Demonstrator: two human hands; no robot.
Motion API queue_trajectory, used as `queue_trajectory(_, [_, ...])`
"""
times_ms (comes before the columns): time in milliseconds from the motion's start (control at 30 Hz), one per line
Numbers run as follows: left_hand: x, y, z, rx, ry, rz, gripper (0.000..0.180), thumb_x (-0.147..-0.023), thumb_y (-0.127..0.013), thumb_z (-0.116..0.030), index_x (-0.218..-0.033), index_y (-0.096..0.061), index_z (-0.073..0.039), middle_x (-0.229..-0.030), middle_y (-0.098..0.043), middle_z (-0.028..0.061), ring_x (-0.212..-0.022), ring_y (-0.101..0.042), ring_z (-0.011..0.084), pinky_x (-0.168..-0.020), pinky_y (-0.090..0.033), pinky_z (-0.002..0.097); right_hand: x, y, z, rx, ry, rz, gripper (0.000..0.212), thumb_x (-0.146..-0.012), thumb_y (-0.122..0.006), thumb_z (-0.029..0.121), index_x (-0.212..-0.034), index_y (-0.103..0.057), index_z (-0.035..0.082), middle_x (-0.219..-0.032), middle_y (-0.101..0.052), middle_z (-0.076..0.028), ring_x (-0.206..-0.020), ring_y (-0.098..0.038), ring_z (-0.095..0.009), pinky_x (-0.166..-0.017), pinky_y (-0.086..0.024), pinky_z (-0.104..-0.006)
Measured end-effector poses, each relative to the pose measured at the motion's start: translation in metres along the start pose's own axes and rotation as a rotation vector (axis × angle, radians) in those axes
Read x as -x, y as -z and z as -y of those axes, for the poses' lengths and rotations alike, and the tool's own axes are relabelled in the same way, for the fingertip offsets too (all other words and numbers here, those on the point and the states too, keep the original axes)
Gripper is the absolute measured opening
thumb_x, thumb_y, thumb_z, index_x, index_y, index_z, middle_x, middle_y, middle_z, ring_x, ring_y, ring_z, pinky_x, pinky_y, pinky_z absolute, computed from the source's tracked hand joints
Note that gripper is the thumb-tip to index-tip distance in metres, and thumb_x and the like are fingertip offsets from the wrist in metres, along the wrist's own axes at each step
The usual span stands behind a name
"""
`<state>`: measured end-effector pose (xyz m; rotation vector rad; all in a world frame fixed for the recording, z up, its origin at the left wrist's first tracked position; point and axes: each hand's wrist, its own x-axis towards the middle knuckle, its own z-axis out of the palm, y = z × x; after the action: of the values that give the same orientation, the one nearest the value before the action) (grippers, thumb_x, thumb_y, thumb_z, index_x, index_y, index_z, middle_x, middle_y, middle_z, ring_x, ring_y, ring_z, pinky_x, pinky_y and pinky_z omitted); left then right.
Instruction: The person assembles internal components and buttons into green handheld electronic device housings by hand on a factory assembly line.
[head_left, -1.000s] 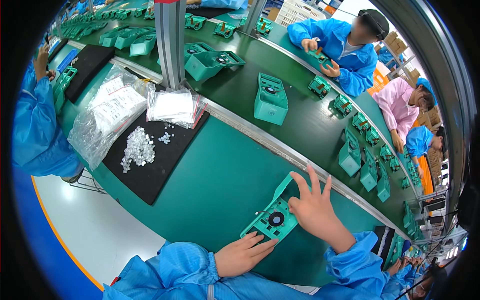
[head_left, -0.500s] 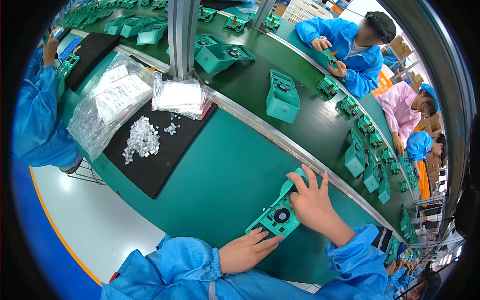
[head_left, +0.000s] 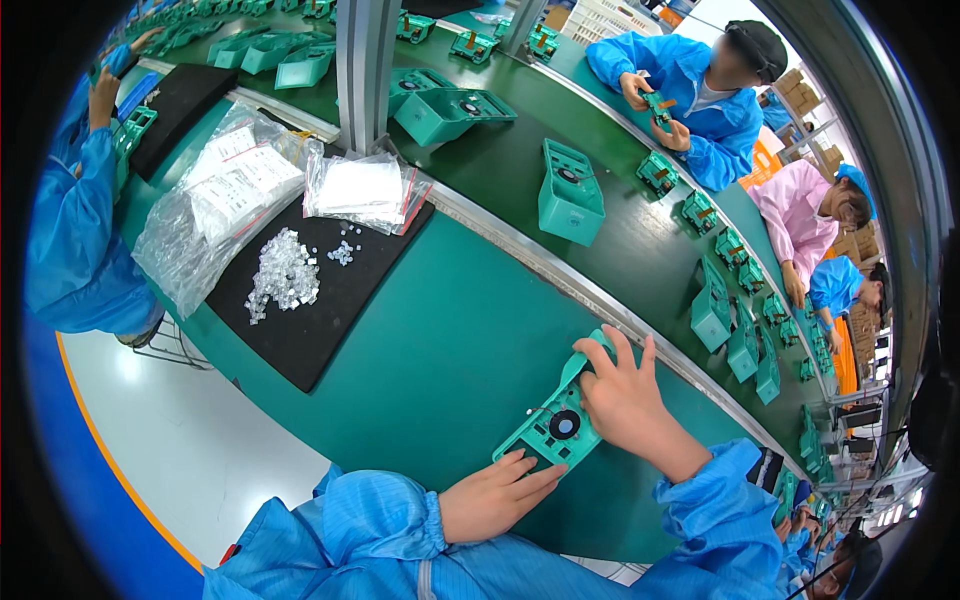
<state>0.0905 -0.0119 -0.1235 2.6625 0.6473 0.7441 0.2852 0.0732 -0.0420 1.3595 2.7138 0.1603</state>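
A green plastic housing point(head_left: 541, 425) with a round black speaker point(head_left: 564, 425) in it lies in front of me at a slant, its narrow end pointing away. A thin wire with a small white end shows at the housing's left side. My left hand point(head_left: 497, 497) grips the near end, its fingers stretched over the edge. Bent around the far right side is my right hand point(head_left: 632, 402), with thumb and index close together on the housing and other fingers raised. That hand covers part of the housing, and its thumb tip is partly hidden.
Small clear pieces point(head_left: 284, 270) are heaped on a black mat point(head_left: 330, 318) at left, beside plastic bags point(head_left: 240, 190). Beyond a metal rail point(head_left: 520, 250), the green line point(head_left: 490, 170) carries more housings point(head_left: 571, 200). A metal post point(head_left: 362, 80) rises there. Co-workers point(head_left: 690, 100) sit across and at left.
Both hands stay on the housing with only slight shifts. At the far upper left a co-worker's hand has come into view. The whole scene has shifted slightly.
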Motion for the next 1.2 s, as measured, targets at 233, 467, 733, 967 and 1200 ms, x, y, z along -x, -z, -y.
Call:
queue_trajectory(233, [0.001, -0.002, 0.002, 0.036, 0.01, 0.006, 0.045, -0.071, -0.056, -0.006, -0.115, -0.056, 0.0, -0.134, -0.045, 0.0106, -0.105, -0.051, 0.0248, -0.096, -0.039, 0.0408, -0.001, -0.004, -0.004, -0.028, -0.104, -0.023, 0.02, -0.064, -0.069, 0.007, -0.081, -0.06, 0.002, -0.125, -0.041, -0.01, -0.122, -0.035, -0.038, -0.093, -0.025, -0.0699])
queue_trajectory(467, [0.0, -0.002, 0.003, 0.054, -0.003, 0.014, 0.045, -0.07, -0.057, -0.006, -0.115, -0.055, 0.001, -0.134, -0.044, 0.0116, -0.105, -0.05, 0.0257, -0.096, -0.036, 0.0409, -0.002, -0.012, -0.007, -0.114, -0.092, -0.031, 0.019, -0.062, -0.074, 0.012, -0.07, -0.057, 0.01, -0.125, -0.043, -0.007, -0.115, -0.041, -0.032, -0.092, -0.031, -0.0543])
queue_trajectory(733, [0.0, -0.003, 0.004, 0.06, 0.001, 0.038, 0.049, -0.068, -0.059, -0.006, -0.117, -0.054, 0.002, -0.134, -0.043, 0.0118, -0.104, -0.05, 0.0258, -0.096, -0.036, 0.0411, 0.001, -0.019, -0.007, -0.153, -0.059, -0.102, 0.018, -0.063, -0.071, 0.008, -0.074, -0.058, 0.009, -0.127, -0.041, -0.009, -0.111, -0.043, -0.035, -0.079, -0.039, -0.0494])
queue_trajectory(967, [0.0, -0.005, 0.005, 0.057, 0.005, 0.033, 0.048, -0.069, -0.059, -0.006, -0.116, -0.054, 0.001, -0.135, -0.043, 0.0119, -0.104, -0.05, 0.0258, -0.096, -0.037, 0.041, 0.0, -0.013, -0.02, -0.299, -0.028, -0.049, 0.014, -0.062, -0.074, 0.013, -0.07, -0.064, 0.01, -0.127, -0.042, -0.004, -0.11, -0.044, -0.031, -0.085, -0.041, -0.0424])
queue_trajectory(1200, [0.0, -0.002, 0.005, 0.071, 0.015, 0.043, 0.047, -0.071, -0.058, -0.006, -0.117, -0.054, 0.0, -0.135, -0.043, 0.0109, -0.106, -0.05, 0.0254, -0.096, -0.037, 0.0416, -0.003, -0.009, -0.026, -0.271, 0.024, -0.023, 0.009, -0.064, -0.072, 0.014, -0.068, -0.066, 0.008, -0.128, -0.043, -0.005, -0.106, -0.046, -0.028, -0.084, -0.041, -0.0385])
